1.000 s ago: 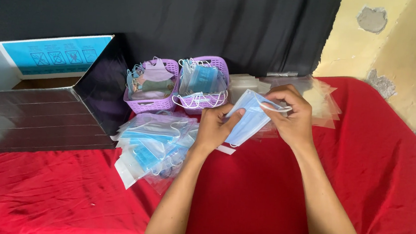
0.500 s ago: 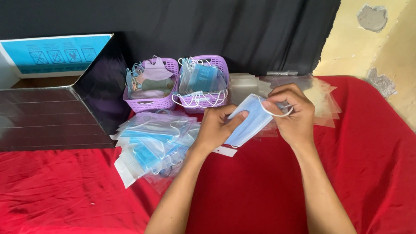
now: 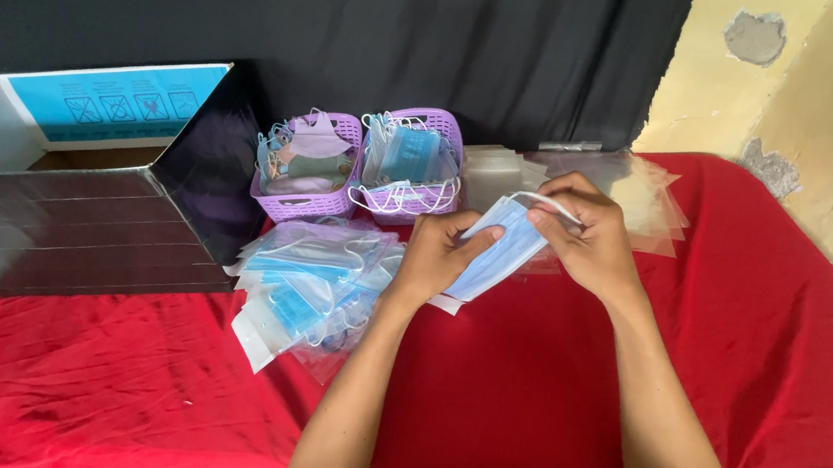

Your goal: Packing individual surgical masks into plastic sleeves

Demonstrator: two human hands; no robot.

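Both of my hands hold one light-blue face mask (image 3: 497, 254) above the red cloth. My left hand (image 3: 440, 254) grips its lower left side, thumb on top. My right hand (image 3: 585, 234) pinches the upper right end, where the white ear loop (image 3: 552, 202) arches over my fingers. A heap of bagged blue masks (image 3: 307, 277) lies just left of my left hand. Clear empty plastic bags (image 3: 641, 198) are stacked behind my right hand.
Two purple baskets stand at the back, the left basket (image 3: 306, 204) with pale masks, the right basket (image 3: 417, 202) with blue masks and white loops. A large open cardboard box (image 3: 77, 214) with a blue flap fills the left. The red tablecloth (image 3: 522, 404) covers the table.
My hands have turned the mask slightly and drawn it a little toward me. The ear loop now stands clear over my right fingers.
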